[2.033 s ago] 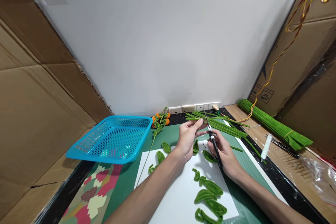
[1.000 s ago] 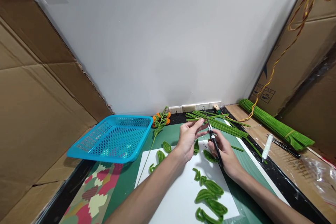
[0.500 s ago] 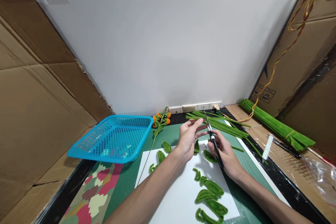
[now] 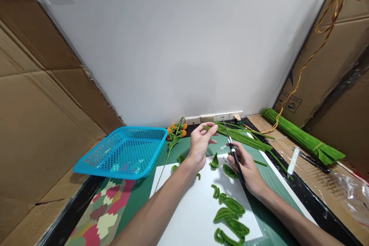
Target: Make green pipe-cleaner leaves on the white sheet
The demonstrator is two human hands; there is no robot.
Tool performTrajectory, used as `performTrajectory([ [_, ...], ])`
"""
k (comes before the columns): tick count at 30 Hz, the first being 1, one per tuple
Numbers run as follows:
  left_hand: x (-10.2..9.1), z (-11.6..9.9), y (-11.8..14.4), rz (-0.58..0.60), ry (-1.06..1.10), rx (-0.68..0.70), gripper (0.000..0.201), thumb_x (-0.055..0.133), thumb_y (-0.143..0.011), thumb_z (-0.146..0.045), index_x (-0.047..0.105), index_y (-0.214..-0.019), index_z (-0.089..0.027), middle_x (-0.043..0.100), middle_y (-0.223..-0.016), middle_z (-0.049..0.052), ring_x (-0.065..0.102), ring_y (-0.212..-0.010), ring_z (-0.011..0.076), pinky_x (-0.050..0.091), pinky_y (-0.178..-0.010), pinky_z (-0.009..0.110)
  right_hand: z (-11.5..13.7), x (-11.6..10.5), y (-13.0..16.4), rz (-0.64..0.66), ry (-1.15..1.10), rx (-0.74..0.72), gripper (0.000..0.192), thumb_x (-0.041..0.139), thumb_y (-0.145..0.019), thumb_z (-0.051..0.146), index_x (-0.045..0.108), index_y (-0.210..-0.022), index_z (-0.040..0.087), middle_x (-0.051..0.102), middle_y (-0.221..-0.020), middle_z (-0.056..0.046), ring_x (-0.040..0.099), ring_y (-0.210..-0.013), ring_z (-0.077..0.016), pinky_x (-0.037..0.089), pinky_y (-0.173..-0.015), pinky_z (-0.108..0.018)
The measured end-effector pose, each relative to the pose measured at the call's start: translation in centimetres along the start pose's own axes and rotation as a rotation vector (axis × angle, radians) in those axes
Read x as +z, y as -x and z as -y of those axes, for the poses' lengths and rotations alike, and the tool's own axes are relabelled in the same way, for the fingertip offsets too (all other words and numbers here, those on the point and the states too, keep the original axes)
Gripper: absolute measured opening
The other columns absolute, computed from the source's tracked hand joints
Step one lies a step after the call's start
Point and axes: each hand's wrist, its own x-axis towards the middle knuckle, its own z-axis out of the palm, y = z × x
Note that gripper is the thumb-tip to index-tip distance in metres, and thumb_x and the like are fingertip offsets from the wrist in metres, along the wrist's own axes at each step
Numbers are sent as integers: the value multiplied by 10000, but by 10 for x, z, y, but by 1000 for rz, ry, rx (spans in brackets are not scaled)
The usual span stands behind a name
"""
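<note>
My right hand (image 4: pixel 246 167) grips black-handled scissors (image 4: pixel 235 157), seen nearly edge-on, their thin blades pointing up and away. To their left is my left hand (image 4: pixel 198 146), raised above the paper's far edge. Its thumb and fingertips are pinched together, but what lies between them cannot be made out against the green behind. Past both hands, green pipe cleaners (image 4: pixel 248 138) are spread on the cutting mat. Below the hands, several looped green pipe-cleaner leaves (image 4: pixel 230 205) lie on white paper (image 4: pixel 190 215). One more leaf (image 4: pixel 214 161) sits between the hands.
A blue perforated basket (image 4: pixel 121 175) stands at left beside an orange flower stem (image 4: pixel 173 140). A bundle of green pipe cleaners (image 4: pixel 305 136), a white tube (image 4: pixel 293 161) and a black tool (image 4: pixel 314 162) lie at right. Cardboard walls (image 4: pixel 43 103) flank the table.
My left hand has moved left, away from the scissors' blades, uncovering the leaf between the hands. My right hand and the scissors have hardly moved.
</note>
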Motion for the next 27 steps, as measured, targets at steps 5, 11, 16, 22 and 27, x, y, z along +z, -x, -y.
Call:
performTrajectory([
  [5,-7,-3,-9,65,-164,126,355,926,-691,-398,731,-856,-152,729,-811,39,653,-683,139,493,-499,196,1,-1,0,3,13,0,461,683,-965,547,547,-1308,272,487,-829,41,459,-730,-140,375,-654,-266],
  [11,-9,-7,-11,173,-403,227,283,867,-765,-381,777,-908,-153,788,-920,101,714,-813,198,513,-535,219,3,-1,1,15,27,3,488,691,-952,557,539,-1312,265,504,-856,32,478,-761,-155,384,-681,-274],
  [16,-8,-6,-11,246,-422,202,268,852,-773,-371,759,-870,-139,786,-880,88,681,-692,152,501,-548,220,1,0,1,29,16,8,499,687,-951,564,534,-1313,256,504,-862,30,473,-759,-156,381,-681,-274],
  [22,-8,-8,-10,342,-392,111,343,793,-829,-465,735,-905,-136,743,-781,54,582,-549,105,405,-451,200,2,1,1,33,1,8,510,721,-926,550,546,-1303,253,498,-849,33,465,-737,-154,380,-663,-270],
  [27,-9,-9,-12,377,-384,94,328,798,-819,-444,728,-895,-133,649,-700,-4,455,-504,62,362,-483,200,2,1,1,35,-2,10,515,733,-923,536,551,-1309,247,483,-837,34,452,-728,-150,367,-640,-264],
])
